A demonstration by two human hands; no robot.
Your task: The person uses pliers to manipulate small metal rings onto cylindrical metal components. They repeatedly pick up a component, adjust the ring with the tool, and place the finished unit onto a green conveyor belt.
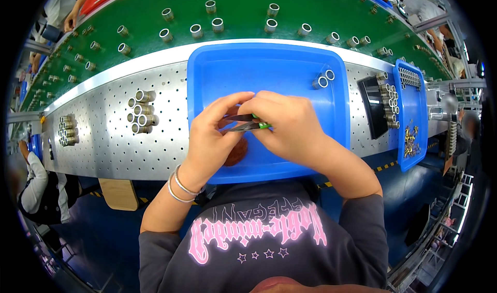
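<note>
Our dark shirt (259,241) fills the frame's lower centre. Mid-frame, our right hand (287,125) grips green-handled snips (244,127); whether our left hand (208,135) grasps anything, we cannot tell.

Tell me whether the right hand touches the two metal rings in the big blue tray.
Apart: in the head view, a bare patch of the blue tray shows plainly between the right hand and both metal rings.

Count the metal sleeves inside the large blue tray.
2: an upper sleeve and a lower sleeve slightly left, both toward the far right corner of the blue tray. The left hand and right hand may hide more.
</note>
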